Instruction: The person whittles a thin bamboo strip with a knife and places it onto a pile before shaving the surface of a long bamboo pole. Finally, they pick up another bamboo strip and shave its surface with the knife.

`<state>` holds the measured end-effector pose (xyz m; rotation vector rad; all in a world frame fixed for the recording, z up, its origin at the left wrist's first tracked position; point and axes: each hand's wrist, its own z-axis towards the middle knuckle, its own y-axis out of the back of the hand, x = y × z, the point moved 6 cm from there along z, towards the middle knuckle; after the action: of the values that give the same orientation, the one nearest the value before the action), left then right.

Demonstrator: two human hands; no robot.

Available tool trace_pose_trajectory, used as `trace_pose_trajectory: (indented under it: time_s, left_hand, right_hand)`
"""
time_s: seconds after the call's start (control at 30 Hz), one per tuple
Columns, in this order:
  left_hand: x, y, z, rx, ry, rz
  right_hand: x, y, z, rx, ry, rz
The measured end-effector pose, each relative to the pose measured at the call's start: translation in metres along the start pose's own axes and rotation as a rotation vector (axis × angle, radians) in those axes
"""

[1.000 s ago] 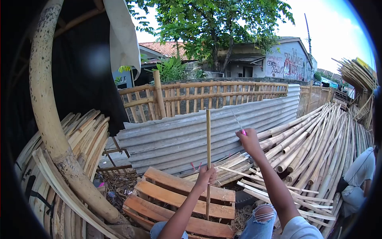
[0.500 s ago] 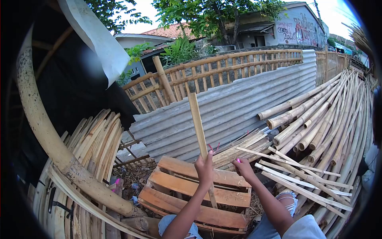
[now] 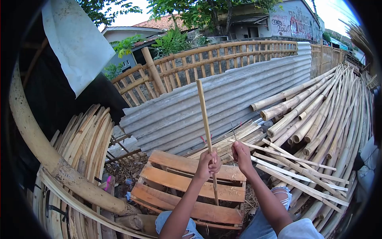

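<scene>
My left hand (image 3: 208, 165) is wrapped around a bamboo strip (image 3: 204, 111), which stands nearly upright with its narrow edge toward me. The strip's lower end rests on the slatted wooden crate (image 3: 175, 181) between my knees. To the right, level with the left hand, my right hand (image 3: 241, 153) is closed on what looks like a knife (image 3: 233, 129). Only its thin grey blade shows, pointing up from the fist; the handle is hidden in the fingers. The blade is apart from the strip.
Split bamboo strips (image 3: 302, 171) lie crossed at my right, beside long bamboo poles (image 3: 294, 119). More slats (image 3: 85, 135) lean at the left behind a thick curved bamboo pole (image 3: 36, 139). Corrugated sheeting (image 3: 223, 95) and a bamboo fence (image 3: 215, 59) stand ahead.
The strip has turned from its broad face to its narrow edge in my left hand. My right hand has lifted slightly and rotated, so the blade now points up. The view has shifted a little.
</scene>
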<state>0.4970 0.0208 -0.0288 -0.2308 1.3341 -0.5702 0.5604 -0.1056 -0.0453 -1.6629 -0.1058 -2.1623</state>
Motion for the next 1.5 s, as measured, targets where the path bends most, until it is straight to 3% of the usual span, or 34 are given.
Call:
trace_pose_trajectory:
  time_s: [0.2, 0.63, 0.8, 0.97, 1.1, 1.13, 1.27, 1.4, 1.5]
  left_hand:
    - [0.014, -0.009, 0.012, 0.299, 0.119, -0.242]
    - [0.014, 0.002, 0.03, 0.364, 0.203, -0.27]
    - [0.014, 0.0, 0.027, 0.331, 0.194, -0.296]
    - [0.017, -0.012, 0.023, 0.526, 0.212, -0.398]
    - [0.016, -0.012, 0.027, 0.52, 0.195, -0.406]
    - [0.019, -0.009, 0.029, 0.424, 0.178, -0.357]
    - [0.025, -0.01, 0.028, 0.233, 0.101, -0.218]
    - [0.029, -0.016, 0.028, 0.126, 0.079, -0.116]
    - [0.03, -0.021, 0.029, 0.117, 0.055, -0.094]
  right_hand:
    - [-0.002, -0.002, -0.001, -0.009, 0.02, -0.01]
    - [-0.005, -0.001, 0.0, 0.014, -0.009, -0.161]
    - [0.0, 0.005, 0.0, -0.041, 0.018, -0.022]
    - [0.003, 0.005, -0.001, -0.044, 0.004, -0.035]
    - [0.001, 0.005, 0.0, -0.043, -0.032, -0.049]
    - [0.002, 0.006, -0.001, -0.042, -0.04, -0.053]
    - [0.017, 0.009, -0.004, -0.052, 0.035, -0.17]
    - [0.059, 0.007, -0.002, -0.07, 0.287, -0.446]
    - [0.104, -0.013, -0.005, 0.007, 0.526, -1.058]
